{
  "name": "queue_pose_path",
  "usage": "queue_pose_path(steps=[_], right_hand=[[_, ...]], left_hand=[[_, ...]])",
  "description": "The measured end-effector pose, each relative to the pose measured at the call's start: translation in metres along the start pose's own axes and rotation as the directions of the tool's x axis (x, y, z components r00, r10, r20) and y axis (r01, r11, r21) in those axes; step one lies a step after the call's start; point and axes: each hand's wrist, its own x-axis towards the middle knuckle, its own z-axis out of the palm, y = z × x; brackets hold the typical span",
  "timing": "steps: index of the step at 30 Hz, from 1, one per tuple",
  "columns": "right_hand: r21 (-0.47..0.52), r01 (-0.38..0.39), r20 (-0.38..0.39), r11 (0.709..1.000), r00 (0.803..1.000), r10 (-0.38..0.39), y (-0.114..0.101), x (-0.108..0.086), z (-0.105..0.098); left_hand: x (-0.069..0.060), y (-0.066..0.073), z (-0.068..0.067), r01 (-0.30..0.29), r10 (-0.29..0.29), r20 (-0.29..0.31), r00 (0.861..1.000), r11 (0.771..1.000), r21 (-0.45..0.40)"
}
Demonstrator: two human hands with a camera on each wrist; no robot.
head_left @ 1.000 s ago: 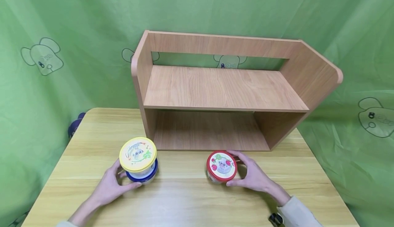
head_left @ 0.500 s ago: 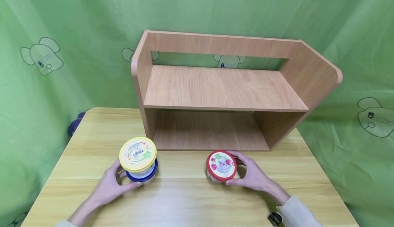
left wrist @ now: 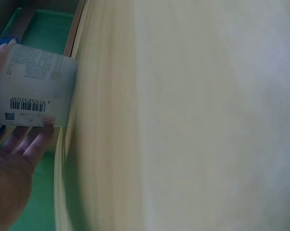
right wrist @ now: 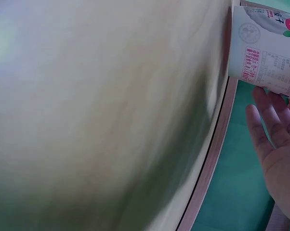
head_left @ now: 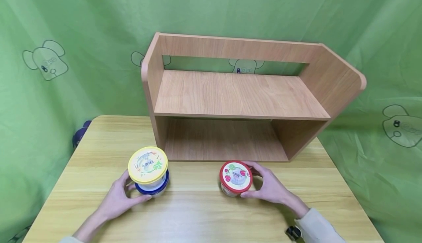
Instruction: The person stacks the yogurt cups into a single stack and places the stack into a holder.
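Observation:
In the head view, a tub with a yellow lid (head_left: 147, 165) is stacked on a tub with a blue lid (head_left: 158, 191) at the left of the table. My left hand (head_left: 117, 199) grips the blue-lidded tub from its left side, the thumb at the near side. That tub's white wall with a barcode (left wrist: 34, 86) faces the left wrist camera. To the right, a tub with a red lid and strawberry pictures (head_left: 236, 177) is held between the thumb and fingers of my right hand (head_left: 273, 188). Its printed white wall (right wrist: 263, 53) shows in the right wrist view.
Behind the tubs stands a two-level wooden shelf (head_left: 237, 96) with high side panels. The wooden table (head_left: 191, 217) bears it all. A green cloth (head_left: 99, 52) with cartoon heads hangs around the back and sides. A small black object (head_left: 292, 232) is by the right sleeve.
The red-lidded tub and my right hand have shifted very slightly left. My left hand and the two stacked tubs have stayed in place.

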Motion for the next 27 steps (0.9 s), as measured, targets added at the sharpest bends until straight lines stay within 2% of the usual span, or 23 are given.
queue_pose_path(steps=[14,27], right_hand=[[0.043,0.014,0.004,0.999,1.0,-0.015,-0.022,0.013,0.0],[0.08,0.076,0.001,0.994,0.997,-0.077,-0.038,0.026,0.007]], left_hand=[[0.0,0.001,0.0,0.006,-0.006,0.001,1.0,1.0,-0.011],[0.0,0.0,0.0,0.0,0.0,-0.002,1.0,1.0,-0.006]])
